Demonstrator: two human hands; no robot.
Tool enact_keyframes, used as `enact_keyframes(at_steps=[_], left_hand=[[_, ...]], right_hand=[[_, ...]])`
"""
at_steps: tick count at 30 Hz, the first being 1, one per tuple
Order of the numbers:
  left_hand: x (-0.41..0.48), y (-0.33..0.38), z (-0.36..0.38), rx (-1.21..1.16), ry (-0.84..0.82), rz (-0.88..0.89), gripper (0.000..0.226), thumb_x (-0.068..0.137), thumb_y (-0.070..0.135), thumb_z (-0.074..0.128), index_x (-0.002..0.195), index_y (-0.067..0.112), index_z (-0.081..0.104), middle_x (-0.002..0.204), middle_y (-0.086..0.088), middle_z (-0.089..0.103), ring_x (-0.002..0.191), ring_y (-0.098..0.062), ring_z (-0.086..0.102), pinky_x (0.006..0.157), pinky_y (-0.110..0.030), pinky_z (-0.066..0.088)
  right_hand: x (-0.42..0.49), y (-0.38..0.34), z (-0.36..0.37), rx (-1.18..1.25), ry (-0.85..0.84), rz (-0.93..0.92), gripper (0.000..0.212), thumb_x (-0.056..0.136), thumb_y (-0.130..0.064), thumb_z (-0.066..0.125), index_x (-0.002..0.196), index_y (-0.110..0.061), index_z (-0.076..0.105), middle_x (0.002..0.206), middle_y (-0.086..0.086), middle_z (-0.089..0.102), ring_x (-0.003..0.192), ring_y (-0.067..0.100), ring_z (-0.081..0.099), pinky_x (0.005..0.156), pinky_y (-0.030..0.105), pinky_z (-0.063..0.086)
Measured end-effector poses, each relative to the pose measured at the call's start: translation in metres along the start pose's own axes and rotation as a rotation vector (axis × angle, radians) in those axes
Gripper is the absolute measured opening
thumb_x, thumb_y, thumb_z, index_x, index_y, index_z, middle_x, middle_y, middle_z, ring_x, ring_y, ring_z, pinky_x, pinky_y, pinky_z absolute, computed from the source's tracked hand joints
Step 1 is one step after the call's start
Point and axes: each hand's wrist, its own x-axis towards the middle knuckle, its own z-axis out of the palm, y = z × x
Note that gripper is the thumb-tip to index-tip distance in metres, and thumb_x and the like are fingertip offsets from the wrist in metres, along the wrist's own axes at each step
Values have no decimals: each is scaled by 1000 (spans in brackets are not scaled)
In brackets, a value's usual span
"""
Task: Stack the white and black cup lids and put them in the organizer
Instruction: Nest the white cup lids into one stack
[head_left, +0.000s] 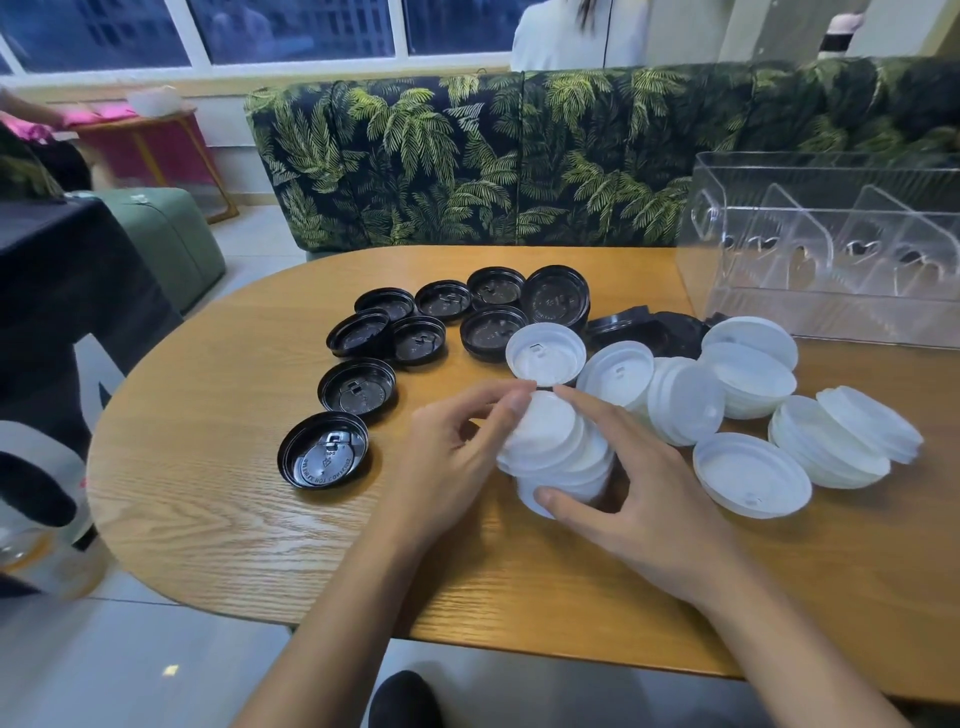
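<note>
A tilted stack of white lids (558, 452) sits between both hands near the table's middle. My left hand (457, 457) pinches its top lid from the left. My right hand (639, 493) grips the stack from the right, thumb under its front edge. Several loose white lids (753, 473) lie to the right, one upturned white lid (545, 353) just behind the stack. Several black lids (324, 449) lie upturned across the left and back of the table. The clear organizer (831, 312) with dividers stands at the back right, nothing visible in it.
The wooden table (208, 467) has a rounded left end and a near edge close to my arms. A leaf-patterned sofa (467, 156) runs behind it. A person in white sits beyond the sofa. A dark-covered table stands at the left.
</note>
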Motion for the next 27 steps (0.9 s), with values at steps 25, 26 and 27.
enact_keyframes(at_steps=[25, 26, 27], left_hand=[[-7, 11, 4, -103, -137, 89, 86, 73, 16, 96, 149, 20, 55, 133, 4, 73, 131, -20, 65, 110, -42, 52], [-7, 11, 4, -102, -141, 90, 86, 73, 17, 96, 149, 21, 55, 133, 5, 72, 131, -21, 65, 110, -43, 52], [-7, 11, 4, -93, -141, 94, 85, 74, 17, 96, 149, 21, 55, 133, 5, 72, 131, -21, 64, 110, -44, 52]], right_hand=[[-2, 2, -11, 21, -111, 12, 86, 85, -47, 81, 154, -55, 31, 146, -37, 43, 139, -13, 36, 105, 9, 33], [-2, 2, -11, 17, -116, 11, 86, 86, -47, 80, 155, -54, 29, 147, -37, 42, 140, -13, 36, 107, 11, 34], [-3, 2, -11, 12, -121, 12, 87, 86, -49, 79, 156, -54, 27, 148, -38, 40, 140, -13, 35, 108, 12, 34]])
